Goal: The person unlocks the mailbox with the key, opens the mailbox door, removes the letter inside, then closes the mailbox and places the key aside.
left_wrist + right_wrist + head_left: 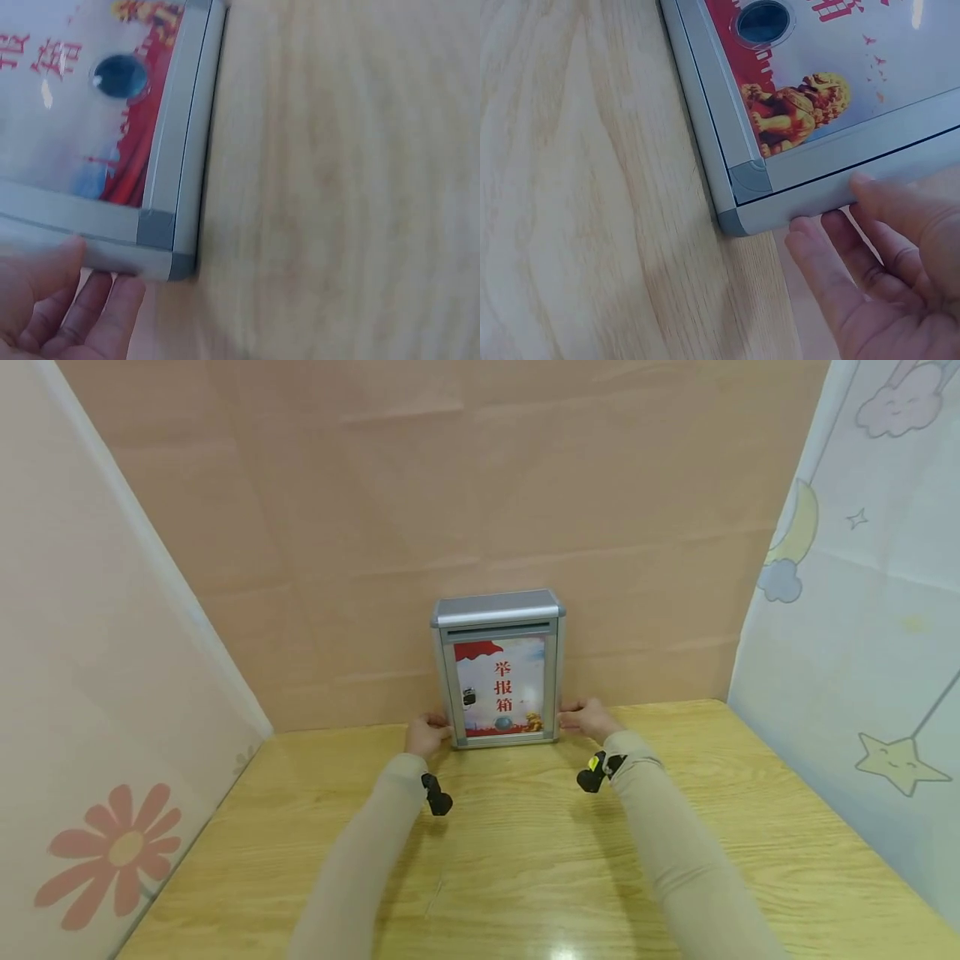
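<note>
A grey metal drop box (498,672) stands upright on the table, near the back wall. Its front has a slot below the lid, a picture panel with red Chinese characters, and a round window (763,22) low down. My left hand (426,734) grips its lower left side, thumb on the frame's edge (112,255) and fingers against the side. Opposite it, my right hand (591,720) holds the lower right side with thumb and fingers in the same way. The fingertips behind the edge are partly hidden in both wrist views.
The wood-grain table (510,843) stretches forward from the box. Behind it hangs a peach-coloured wall covering (337,527). A pale panel with a pink flower (123,852) borders the left, and one with a moon and star (900,764) the right.
</note>
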Motion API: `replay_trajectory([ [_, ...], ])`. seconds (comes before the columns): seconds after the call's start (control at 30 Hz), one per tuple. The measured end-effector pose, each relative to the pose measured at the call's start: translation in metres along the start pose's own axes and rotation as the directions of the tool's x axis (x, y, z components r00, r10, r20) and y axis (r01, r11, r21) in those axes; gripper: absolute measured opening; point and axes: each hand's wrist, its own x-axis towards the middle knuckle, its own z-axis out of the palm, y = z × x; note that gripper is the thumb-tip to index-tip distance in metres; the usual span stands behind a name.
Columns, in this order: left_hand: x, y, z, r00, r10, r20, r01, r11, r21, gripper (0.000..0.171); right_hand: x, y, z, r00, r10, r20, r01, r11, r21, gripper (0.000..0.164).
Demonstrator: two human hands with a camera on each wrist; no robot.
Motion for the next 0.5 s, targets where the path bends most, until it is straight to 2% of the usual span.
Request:
replay_trajectory([
  [0.1, -0.008, 0.003, 0.003, 1.000, 0.010, 0.002, -0.010, 1.000, -0.023, 0.021, -0.005, -0.002, -0.007, 1.000, -0.015, 0.013, 0.016, 0.999, -0.039, 0.047],
  [0.23, -0.027, 0.009, 0.003, 1.000, -0.018, 0.023, 0.019, 0.998, -0.061, 0.022, -0.015, -0.003, -0.015, 0.997, -0.033, 0.065, 0.038, 0.996, -0.077, 0.045],
  [0.5, -0.061, 0.010, -0.008, 0.993, -0.057, 0.102, 0.071, 0.988, -0.141, 0.022, -0.046, -0.002, -0.020, 0.983, -0.005, 0.186, 0.032, 0.990, -0.139, 0.035],
])
